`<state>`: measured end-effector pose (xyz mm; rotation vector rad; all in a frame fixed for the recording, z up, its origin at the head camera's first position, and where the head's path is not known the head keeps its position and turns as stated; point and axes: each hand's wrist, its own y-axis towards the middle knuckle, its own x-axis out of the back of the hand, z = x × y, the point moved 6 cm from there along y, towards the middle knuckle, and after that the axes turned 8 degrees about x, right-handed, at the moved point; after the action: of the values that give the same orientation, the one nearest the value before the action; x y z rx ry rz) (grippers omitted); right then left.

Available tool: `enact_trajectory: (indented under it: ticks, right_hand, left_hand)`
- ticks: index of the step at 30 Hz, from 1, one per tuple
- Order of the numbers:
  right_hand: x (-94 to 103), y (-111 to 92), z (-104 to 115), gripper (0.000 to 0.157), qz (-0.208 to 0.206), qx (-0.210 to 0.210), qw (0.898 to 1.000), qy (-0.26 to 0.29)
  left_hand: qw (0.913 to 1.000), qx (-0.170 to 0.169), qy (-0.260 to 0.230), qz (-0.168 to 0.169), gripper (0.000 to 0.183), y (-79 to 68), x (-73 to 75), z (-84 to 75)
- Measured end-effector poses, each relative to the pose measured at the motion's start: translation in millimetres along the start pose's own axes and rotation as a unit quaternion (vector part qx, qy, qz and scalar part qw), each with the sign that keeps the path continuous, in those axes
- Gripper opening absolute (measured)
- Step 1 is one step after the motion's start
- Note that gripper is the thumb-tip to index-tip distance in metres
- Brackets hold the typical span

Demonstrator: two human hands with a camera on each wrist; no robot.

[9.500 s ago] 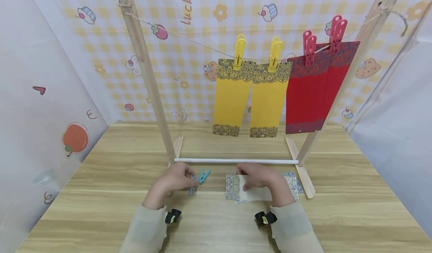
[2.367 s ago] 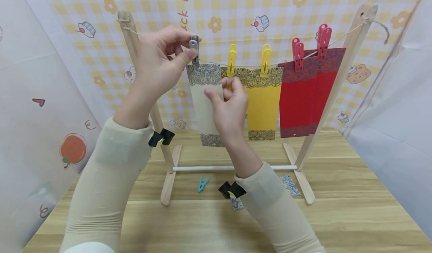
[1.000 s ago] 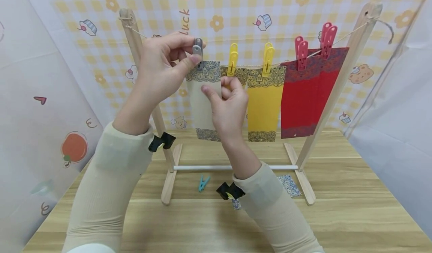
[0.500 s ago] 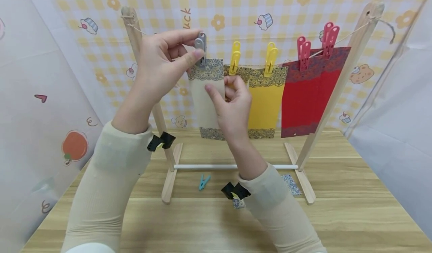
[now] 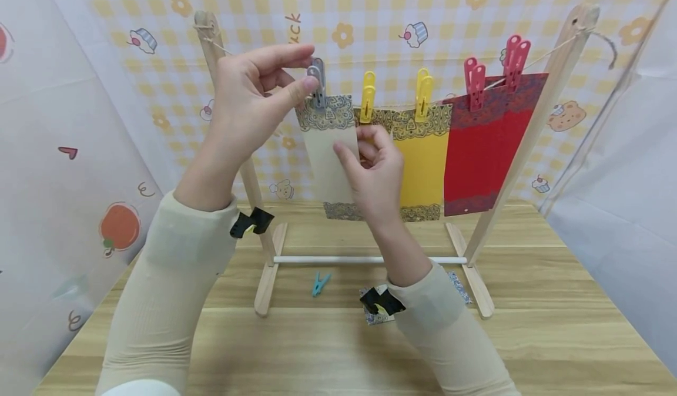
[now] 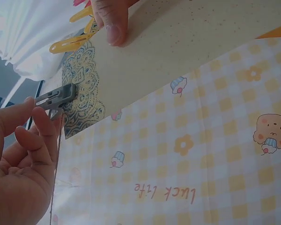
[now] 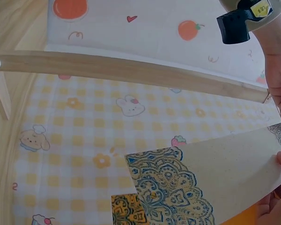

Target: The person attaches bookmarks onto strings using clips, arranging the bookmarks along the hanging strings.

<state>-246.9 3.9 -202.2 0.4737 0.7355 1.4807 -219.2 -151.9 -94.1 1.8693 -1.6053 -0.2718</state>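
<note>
A cream paper strip (image 5: 329, 161) with patterned borders hangs at the left end of the line, a grey clothespin (image 5: 319, 96) on its top edge. My left hand (image 5: 245, 99) is beside this clothespin, index finger stretched out above it and thumb against its left side. In the left wrist view those fingertips lie at the end of the clothespin (image 6: 61, 95), whose other end bites the strip's border. My right hand (image 5: 378, 175) pinches the strip's right edge, thumb in front. Its curled fingers are partly hidden behind the paper.
Yellow strips (image 5: 421, 173) under yellow clothespins (image 5: 423, 99) and red strips (image 5: 471, 155) under red ones hang to the right. Wooden posts (image 5: 534, 149) hold the string. On the table lie a blue clothespin (image 5: 319, 284) and patterned strips (image 5: 372, 318), partly hidden by my right sleeve.
Both hands have risen from the table to the line with the grey clothespin and cream strip. Just now my left index finger has come off the clothespin; the strip has shifted slightly right.
</note>
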Motion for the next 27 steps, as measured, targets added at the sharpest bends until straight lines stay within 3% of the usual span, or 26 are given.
enact_trajectory:
  ticks: [2, 9, 17, 27]
  right_hand:
    - [3.2, -1.0, 0.4, 0.019, 0.001, 0.003, 1.000, -0.001]
    - [15.7, -6.0, 0.8, 0.018, 0.007, 0.015, 1.000, -0.019]
    - [30.5, -12.1, -3.8, 0.017, 0.010, -0.002, 1.000, -0.024]
    - [51.3, -21.5, -9.9, 0.018, 0.025, 0.005, 0.999, -0.040]
  left_hand:
    - [1.0000, -0.001, -0.005, -0.003, 0.031, -1.4, 1.2, -0.6]
    - [0.9967, -0.068, 0.011, -0.045, 0.022, -9.1, 8.4, 0.9]
    - [0.9988, -0.022, 0.006, -0.042, 0.018, -19.7, 11.0, 13.5]
    - [0.9994, 0.001, -0.013, -0.032, 0.021, -36.7, 12.2, 37.6]
